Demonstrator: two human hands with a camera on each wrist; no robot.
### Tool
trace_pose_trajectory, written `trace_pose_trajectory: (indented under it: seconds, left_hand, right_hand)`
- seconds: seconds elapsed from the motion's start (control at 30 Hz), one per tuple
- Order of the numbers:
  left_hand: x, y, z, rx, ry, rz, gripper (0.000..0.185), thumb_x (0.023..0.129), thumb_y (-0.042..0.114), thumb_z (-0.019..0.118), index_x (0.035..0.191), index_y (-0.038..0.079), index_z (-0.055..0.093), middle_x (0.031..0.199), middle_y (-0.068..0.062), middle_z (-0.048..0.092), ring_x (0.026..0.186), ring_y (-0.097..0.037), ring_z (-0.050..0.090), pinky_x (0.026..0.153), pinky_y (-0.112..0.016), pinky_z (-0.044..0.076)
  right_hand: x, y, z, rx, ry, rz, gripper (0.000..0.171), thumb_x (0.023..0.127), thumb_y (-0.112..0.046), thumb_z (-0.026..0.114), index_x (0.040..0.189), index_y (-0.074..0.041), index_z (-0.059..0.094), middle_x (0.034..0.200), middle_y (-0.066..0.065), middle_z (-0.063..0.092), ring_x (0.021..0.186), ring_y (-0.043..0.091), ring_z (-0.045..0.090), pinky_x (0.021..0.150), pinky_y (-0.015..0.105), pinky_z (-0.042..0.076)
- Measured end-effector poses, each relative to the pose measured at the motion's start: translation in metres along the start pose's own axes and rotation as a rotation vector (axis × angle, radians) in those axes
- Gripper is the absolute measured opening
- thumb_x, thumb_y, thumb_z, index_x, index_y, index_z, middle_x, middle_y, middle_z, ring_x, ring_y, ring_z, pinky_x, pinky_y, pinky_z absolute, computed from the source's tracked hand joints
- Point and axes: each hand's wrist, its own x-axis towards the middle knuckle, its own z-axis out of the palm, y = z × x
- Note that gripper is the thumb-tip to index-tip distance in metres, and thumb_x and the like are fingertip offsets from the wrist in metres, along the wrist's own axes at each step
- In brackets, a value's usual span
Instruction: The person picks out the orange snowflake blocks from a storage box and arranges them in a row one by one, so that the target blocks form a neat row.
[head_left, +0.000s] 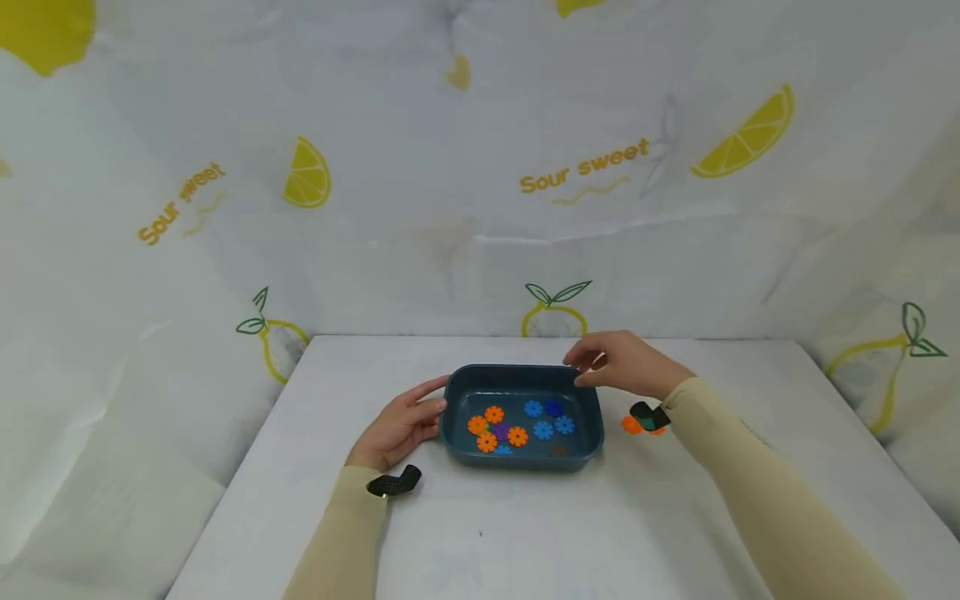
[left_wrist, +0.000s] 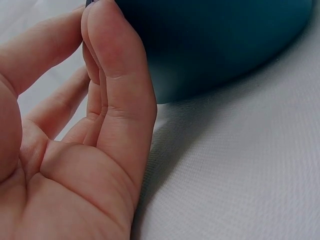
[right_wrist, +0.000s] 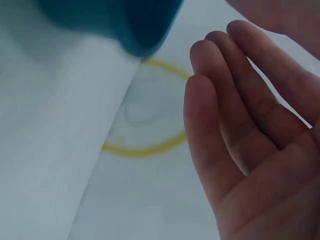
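A dark teal plastic tray (head_left: 525,460) holds several small snowflake-shaped discs: orange discs (head_left: 487,442), light blue discs (head_left: 543,430), a dark blue disc (head_left: 553,408), a purple disc (head_left: 500,432) and a brown one near its front wall. My left hand (head_left: 401,423) is at the tray's left end, its fairly straight fingers (left_wrist: 122,85) against the outer wall. Over the back right corner is my right hand (head_left: 618,362), with relaxed, slightly bent fingers (right_wrist: 202,115). Nothing shows between them in the right wrist view.
More orange discs (head_left: 632,426) lie on the white table (head_left: 525,533) right of the tray, partly hidden behind the right wrist's black camera (head_left: 649,415). A white sheet (head_left: 420,200) printed with lemons rises behind the table and at both sides.
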Motion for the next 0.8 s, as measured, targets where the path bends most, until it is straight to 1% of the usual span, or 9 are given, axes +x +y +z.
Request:
trace_pose_trajectory:
  seconds: [0.07,0.17,0.27,0.33,0.43,0.53,0.67,0.8]
  left_hand:
    - [0.0,0.0,0.0,0.006,0.001,0.0,0.059,0.106,0.02,0.072,0.161,0.021,0.052,0.112,0.0,0.075,0.087,-0.012,0.068,0.081,-0.025,0.06]
    - [0.0,0.0,0.001,0.011,0.006,-0.002,0.057,0.106,0.02,0.072,0.16,0.022,0.053,0.11,0.001,0.075,0.086,-0.012,0.066,0.081,-0.024,0.06]
    - [0.0,0.0,0.0,0.019,0.01,0.003,0.057,0.106,0.02,0.072,0.161,0.022,0.053,0.107,0.001,0.074,0.085,-0.012,0.065,0.079,-0.024,0.059]
    - [-0.001,0.001,0.0,0.021,0.016,0.003,0.058,0.106,0.02,0.072,0.16,0.023,0.054,0.106,0.001,0.073,0.084,-0.012,0.064,0.079,-0.024,0.058]
    - [-0.001,0.001,-0.001,0.03,0.016,0.005,0.057,0.105,0.021,0.073,0.159,0.024,0.055,0.107,0.0,0.072,0.085,-0.013,0.064,0.079,-0.024,0.058]
    - [-0.002,0.002,-0.001,0.034,0.008,0.003,0.056,0.105,0.023,0.073,0.158,0.025,0.056,0.111,-0.002,0.072,0.088,-0.014,0.065,0.082,-0.025,0.059]
    - [-0.002,0.002,-0.001,0.033,-0.001,0.003,0.056,0.106,0.023,0.073,0.159,0.025,0.055,0.116,-0.003,0.073,0.091,-0.015,0.067,0.085,-0.026,0.06]
    - [-0.001,0.002,-0.003,0.027,0.001,0.0,0.055,0.105,0.024,0.073,0.158,0.026,0.056,0.119,-0.005,0.074,0.091,-0.015,0.068,0.085,-0.026,0.06]
  right_hand:
    - [0.015,-0.011,0.009,-0.003,-0.067,-0.026,0.028,0.097,-0.02,0.083,0.123,-0.014,0.077,0.12,0.007,0.076,0.108,0.019,0.07,0.096,0.039,0.061]
    - [0.033,-0.024,0.025,-0.046,-0.175,-0.052,0.027,0.097,-0.019,0.083,0.123,-0.013,0.077,0.119,0.007,0.077,0.103,0.015,0.07,0.094,0.037,0.062]
    - [0.048,-0.033,0.041,-0.125,-0.267,-0.08,0.026,0.096,-0.018,0.084,0.121,-0.015,0.078,0.119,0.004,0.077,0.101,0.01,0.068,0.095,0.035,0.061]
    - [0.055,-0.038,0.05,-0.162,-0.315,-0.098,0.025,0.095,-0.017,0.085,0.119,-0.015,0.078,0.119,0.002,0.077,0.101,0.01,0.068,0.096,0.035,0.06]
    - [0.062,-0.043,0.062,-0.199,-0.364,-0.111,0.023,0.094,-0.015,0.086,0.115,-0.017,0.079,0.116,-0.002,0.077,0.1,0.01,0.067,0.096,0.035,0.06]
    - [0.066,-0.045,0.072,-0.222,-0.404,-0.087,0.02,0.093,-0.014,0.087,0.112,-0.019,0.079,0.111,-0.006,0.076,0.098,0.01,0.066,0.096,0.035,0.06]
    - [0.069,-0.044,0.083,-0.257,-0.432,-0.054,0.019,0.093,-0.016,0.087,0.109,-0.021,0.079,0.104,-0.01,0.074,0.095,0.009,0.065,0.095,0.034,0.06]
    - [0.071,-0.042,0.091,-0.283,-0.442,-0.061,0.021,0.091,-0.017,0.09,0.107,-0.022,0.078,0.099,-0.011,0.072,0.092,0.009,0.064,0.092,0.033,0.059]
